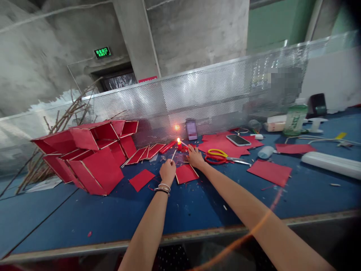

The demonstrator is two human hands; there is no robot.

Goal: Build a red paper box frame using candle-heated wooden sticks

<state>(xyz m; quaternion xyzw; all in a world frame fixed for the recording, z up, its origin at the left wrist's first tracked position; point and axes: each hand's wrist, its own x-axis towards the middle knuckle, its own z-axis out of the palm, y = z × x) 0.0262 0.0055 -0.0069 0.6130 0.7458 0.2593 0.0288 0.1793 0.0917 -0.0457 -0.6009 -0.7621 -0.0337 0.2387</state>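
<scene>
A lit red candle stands on the blue table, its flame bright. My right hand pinches a whitish stick whose far end reaches the flame. Between the fingers of my left hand is a thin pale stick, tilted upward, just left of the candle. Below and between both hands lies a red square sheet with pale strips along its side edges. A plain red card rests left of my left hand. Red-handled panels with pale edges lie behind it.
At left stands a structure of joined red boxes before a bundle of twigs. Scissors, red sheets, a phone lying flat and a bottle are to the right. An upright phone leans near the perforated metal screen.
</scene>
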